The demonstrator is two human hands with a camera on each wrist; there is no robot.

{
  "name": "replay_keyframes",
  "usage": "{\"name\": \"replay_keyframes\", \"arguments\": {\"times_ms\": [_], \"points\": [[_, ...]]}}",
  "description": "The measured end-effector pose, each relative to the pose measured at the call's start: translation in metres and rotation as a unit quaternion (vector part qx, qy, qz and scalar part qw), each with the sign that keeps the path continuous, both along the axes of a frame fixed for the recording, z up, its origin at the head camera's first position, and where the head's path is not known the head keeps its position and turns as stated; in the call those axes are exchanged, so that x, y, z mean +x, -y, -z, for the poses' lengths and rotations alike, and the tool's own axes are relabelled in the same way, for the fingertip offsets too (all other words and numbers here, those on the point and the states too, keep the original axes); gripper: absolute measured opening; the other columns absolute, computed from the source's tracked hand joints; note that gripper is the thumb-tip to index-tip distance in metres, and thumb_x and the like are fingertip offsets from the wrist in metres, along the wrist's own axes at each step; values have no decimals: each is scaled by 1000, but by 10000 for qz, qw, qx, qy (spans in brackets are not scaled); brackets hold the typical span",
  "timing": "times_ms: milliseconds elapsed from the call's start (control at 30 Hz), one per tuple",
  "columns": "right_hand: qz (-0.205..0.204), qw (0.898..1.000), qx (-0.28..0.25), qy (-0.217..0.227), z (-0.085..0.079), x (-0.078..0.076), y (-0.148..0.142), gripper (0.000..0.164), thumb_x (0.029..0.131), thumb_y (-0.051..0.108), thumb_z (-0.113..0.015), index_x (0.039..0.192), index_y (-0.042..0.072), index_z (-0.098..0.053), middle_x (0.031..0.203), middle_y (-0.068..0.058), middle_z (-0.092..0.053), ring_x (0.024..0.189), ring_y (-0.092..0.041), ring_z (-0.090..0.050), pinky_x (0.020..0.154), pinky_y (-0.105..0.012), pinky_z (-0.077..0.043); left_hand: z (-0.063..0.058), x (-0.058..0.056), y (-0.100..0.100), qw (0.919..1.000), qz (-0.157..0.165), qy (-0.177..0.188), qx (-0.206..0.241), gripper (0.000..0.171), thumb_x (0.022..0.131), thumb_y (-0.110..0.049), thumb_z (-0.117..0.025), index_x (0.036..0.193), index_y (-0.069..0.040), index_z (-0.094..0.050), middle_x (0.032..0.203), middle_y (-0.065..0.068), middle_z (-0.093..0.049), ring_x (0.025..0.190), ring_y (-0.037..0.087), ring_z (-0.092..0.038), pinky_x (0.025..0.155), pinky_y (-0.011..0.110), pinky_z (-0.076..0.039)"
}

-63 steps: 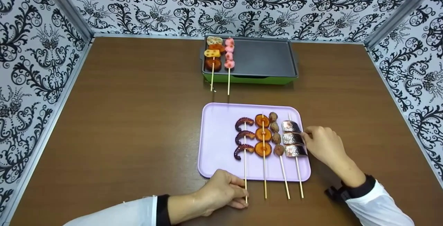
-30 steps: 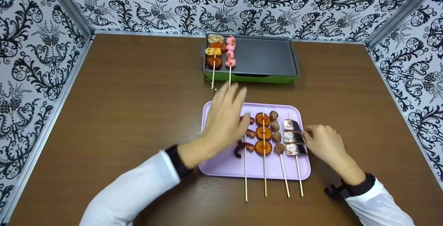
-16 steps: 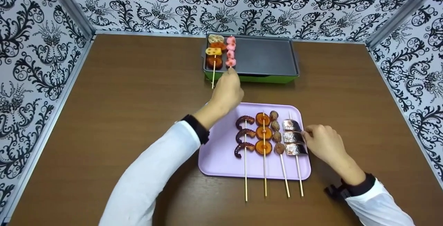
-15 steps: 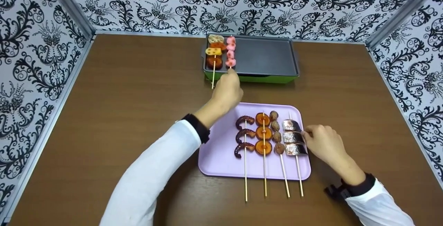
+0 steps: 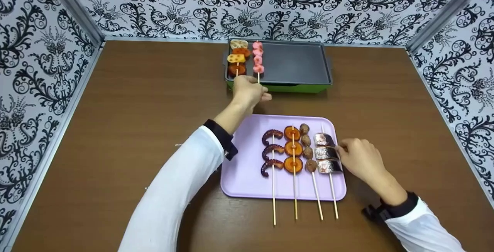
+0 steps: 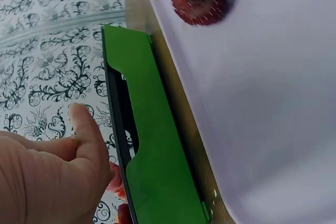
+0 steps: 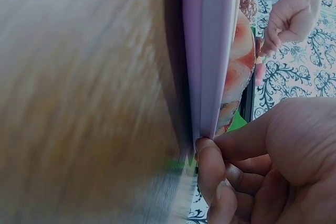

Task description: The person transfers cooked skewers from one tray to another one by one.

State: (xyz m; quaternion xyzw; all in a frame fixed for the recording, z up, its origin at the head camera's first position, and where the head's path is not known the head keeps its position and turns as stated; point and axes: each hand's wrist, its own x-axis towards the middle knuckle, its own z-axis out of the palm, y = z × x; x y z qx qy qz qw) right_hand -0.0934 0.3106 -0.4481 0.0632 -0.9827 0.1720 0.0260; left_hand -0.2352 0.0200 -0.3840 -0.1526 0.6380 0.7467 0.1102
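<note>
My left hand (image 5: 249,92) is at the front edge of the grill (image 5: 295,65), fingertips pinching the stick of the mixed skewer (image 5: 237,58); the left wrist view hides those fingertips. Beside it lies a pink skewer (image 5: 258,57), its lower stick partly behind the hand. In the right wrist view, my right hand (image 7: 262,166) pinches the rim of the lilac tray (image 7: 207,66) between thumb and finger. On the tray lie a tentacle skewer (image 5: 272,151), an orange-slice skewer (image 5: 293,149), a brown-ball skewer (image 5: 307,152) and a silvery fish skewer (image 5: 326,152).
The grill has a green body (image 6: 157,145) and a dark flat top, standing near the back wall. Patterned panels (image 5: 247,7) enclose the brown table (image 5: 154,101) at back and sides. Skewer sticks overhang the tray's front edge.
My left hand went from the tentacle skewer's stick to the pink skewer's stick, then left to the mixed skewer's. The pink skewer shifted slightly right. My right hand stayed at the tray.
</note>
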Motion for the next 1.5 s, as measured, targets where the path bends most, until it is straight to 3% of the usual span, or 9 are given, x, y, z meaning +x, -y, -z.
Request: {"name": "replay_keyframes", "arguments": {"times_ms": [100,233,300,467,600,900,1133,1500], "points": [[22,10000,-10,-6,0,0,0,18,91,10,-68,73,8,-67,64,-8,-60,55,-27,-54,47,-48,-40,-2,1,-1,9985,-24,20,547,50,88,22,-55,138,19,-45,106,35,-66,76,34,-73,66,30,-60],[56,10000,-12,45,0,0,0,16,91,12,-68,76,8,-69,67,-9,-62,57,-28,-55,47,-49,-42,-5,2,-3,9955,38,-36,941,51,90,19,-57,139,19,-44,116,38,-61,72,29,-72,69,29,-60],[57,10000,-8,61,0,0,0,16,92,12,-68,76,7,-69,67,-10,-62,57,-28,-55,47,-49,-41,-7,3,-2,9946,42,-93,1034,51,90,18,-58,139,18,-45,113,37,-63,66,23,-69,71,29,-60],[3,10000,2,24,-1,-1,-1,15,91,11,-68,77,6,-69,67,-10,-63,57,-28,-55,49,-50,-42,-13,8,2,9921,57,-230,1229,47,90,17,-59,137,17,-49,100,29,-67,68,23,-70,74,31,-60],[-1,10000,-17,4,0,0,-1,16,91,11,-68,76,6,-69,66,-10,-63,57,-28,-55,49,-50,-42,-19,17,6,9903,261,-292,1333,42,93,16,-58,134,15,-52,98,27,-69,72,24,-71,75,31,-60],[-18,10000,-6,-4,0,0,0,12,92,10,-68,82,4,-72,71,-12,-65,60,-32,-59,51,-55,-43,-24,54,18,9900,1037,-387,870,34,91,12,-63,124,2,-62,102,22,-72,78,24,-70,77,34,-59],[-49,10000,13,-25,0,0,-1,12,92,11,-67,87,1,-74,76,-16,-69,63,-35,-63,54,-57,-46,-13,86,31,9861,1387,-466,790,34,86,13,-68,120,6,-64,101,26,-71,74,24,-72,78,37,-60],[-39,10000,27,75,-2,-1,0,13,92,11,-68,81,4,-71,69,-11,-64,59,-31,-58,50,-53,-43,3,126,54,9831,1656,-456,625,26,83,13,-73,109,12,-68,90,25,-73,65,23,-72,73,45,-60]]}}
